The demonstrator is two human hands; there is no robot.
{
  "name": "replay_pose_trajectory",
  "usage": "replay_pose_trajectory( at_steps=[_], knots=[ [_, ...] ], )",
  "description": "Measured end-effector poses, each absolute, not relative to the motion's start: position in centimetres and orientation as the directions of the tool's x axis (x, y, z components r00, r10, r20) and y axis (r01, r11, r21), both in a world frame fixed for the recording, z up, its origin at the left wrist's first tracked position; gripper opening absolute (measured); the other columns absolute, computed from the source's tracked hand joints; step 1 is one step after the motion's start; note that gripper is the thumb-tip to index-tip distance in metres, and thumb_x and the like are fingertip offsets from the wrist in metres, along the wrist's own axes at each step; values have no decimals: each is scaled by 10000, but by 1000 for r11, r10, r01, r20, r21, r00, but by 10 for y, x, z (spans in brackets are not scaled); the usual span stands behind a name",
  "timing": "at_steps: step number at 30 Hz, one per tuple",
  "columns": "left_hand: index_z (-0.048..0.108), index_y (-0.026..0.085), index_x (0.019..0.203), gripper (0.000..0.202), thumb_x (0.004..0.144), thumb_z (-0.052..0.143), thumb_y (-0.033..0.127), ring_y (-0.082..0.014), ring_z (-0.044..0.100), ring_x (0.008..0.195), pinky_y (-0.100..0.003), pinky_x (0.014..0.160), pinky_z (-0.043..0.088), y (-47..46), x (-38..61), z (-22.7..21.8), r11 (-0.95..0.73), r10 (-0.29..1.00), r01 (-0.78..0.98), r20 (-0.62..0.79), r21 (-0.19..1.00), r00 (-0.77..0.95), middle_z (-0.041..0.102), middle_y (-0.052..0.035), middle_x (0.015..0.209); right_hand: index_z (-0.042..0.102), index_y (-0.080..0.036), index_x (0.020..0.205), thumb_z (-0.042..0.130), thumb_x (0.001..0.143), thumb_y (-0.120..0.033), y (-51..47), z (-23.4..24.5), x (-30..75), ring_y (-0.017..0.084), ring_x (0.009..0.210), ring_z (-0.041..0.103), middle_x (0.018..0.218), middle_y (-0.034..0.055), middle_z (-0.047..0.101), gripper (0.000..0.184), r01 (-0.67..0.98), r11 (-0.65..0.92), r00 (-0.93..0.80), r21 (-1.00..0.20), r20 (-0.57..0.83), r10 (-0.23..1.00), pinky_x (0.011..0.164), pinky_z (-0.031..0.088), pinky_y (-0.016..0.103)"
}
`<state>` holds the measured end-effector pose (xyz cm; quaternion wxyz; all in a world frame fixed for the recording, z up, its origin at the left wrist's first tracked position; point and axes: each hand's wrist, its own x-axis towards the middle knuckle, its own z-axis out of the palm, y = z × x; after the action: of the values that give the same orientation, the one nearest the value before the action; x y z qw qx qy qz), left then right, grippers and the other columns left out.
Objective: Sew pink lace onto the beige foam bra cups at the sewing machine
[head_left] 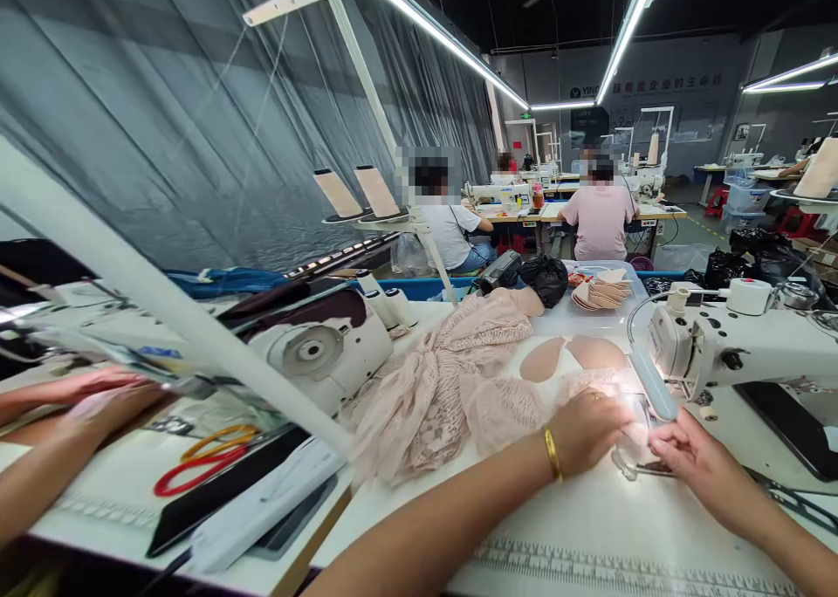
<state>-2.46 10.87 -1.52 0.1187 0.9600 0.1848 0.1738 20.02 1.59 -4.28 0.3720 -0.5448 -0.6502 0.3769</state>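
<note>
Beside the lit needle area of the white sewing machine, my left hand, with a gold bangle at the wrist, presses its closed fingers on a piece of beige lace fabric. My right hand pinches the pale edge of the work on the other side of the needle area. Glare from the lamp washes out the material between my fingers. Just beyond my left hand lie two smooth beige bra cups. A heap of beige lace spreads to the left.
Red-handled scissors and a co-worker's hands are at the left table. A slanted white thread-stand pole crosses there. Stacked cups sit in a clear tray behind. Black scissors and a phone lie right.
</note>
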Motion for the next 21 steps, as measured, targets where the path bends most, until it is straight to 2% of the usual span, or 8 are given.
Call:
replay_pose_trajectory(
  at_steps=[2,4,6,9,13,16,18,21],
  knots=[
    [676,216,1162,235,944,659,301,-264,627,1184,-429,1075,438,67,-37,-14,-706,511,175,323,686,796,718,-104,1227,536,-250,1321,567,981,-572,12,-38,182,215,761,651,829,-5,674,469,233,19,-81,-972,0,997,672,532,337],
    [714,209,1094,434,782,860,474,-289,667,1120,-430,1017,491,25,-44,-18,-130,640,41,52,991,766,732,-122,1174,537,-235,1343,642,934,-563,5,-36,165,192,656,607,729,-33,631,535,103,-5,-16,-995,-6,1000,627,515,322],
    [705,169,1103,583,842,720,691,-268,733,930,-412,856,569,-3,-43,-25,202,624,-2,-127,979,771,755,-142,1023,542,-244,1359,685,913,-542,-7,-39,152,185,632,594,704,-38,617,555,19,25,63,-999,27,998,627,516,320],
    [725,132,1034,574,790,809,644,-238,735,963,-353,906,562,-12,-37,-32,544,768,-363,-276,756,578,756,-154,1057,543,-294,1379,698,913,-540,-35,-53,140,200,676,634,747,-22,648,549,-12,76,153,-997,73,986,643,539,320],
    [759,158,998,476,621,991,331,-221,705,996,-306,935,539,4,-34,-26,349,936,-693,-266,631,230,772,-90,1077,622,-333,1320,671,924,-581,-72,-74,135,229,781,700,830,9,712,470,66,67,133,-996,75,988,697,582,319],
    [783,123,991,468,610,996,292,-218,711,902,-302,859,545,3,-31,-22,382,924,-654,-248,653,293,784,-104,984,672,-320,1331,655,918,-618,-77,-77,141,305,1169,684,1178,72,755,510,112,59,101,-992,70,992,937,589,373],
    [788,101,1003,470,632,988,309,-239,718,921,-318,865,548,-3,-28,-21,414,906,-633,-228,654,357,782,-134,987,630,-327,1413,654,915,-625,-70,-74,148,329,1362,571,1437,75,655,581,48,7,105,-999,12,994,1060,536,410],
    [782,119,1055,481,655,971,307,-275,717,1034,-341,933,546,-10,-26,-22,435,898,-657,-243,616,367,775,-145,1062,548,-359,1478,712,884,-607,-59,-69,153,310,1307,627,1449,68,656,665,-186,-102,95,-977,-121,988,1044,548,413]
  ],
)
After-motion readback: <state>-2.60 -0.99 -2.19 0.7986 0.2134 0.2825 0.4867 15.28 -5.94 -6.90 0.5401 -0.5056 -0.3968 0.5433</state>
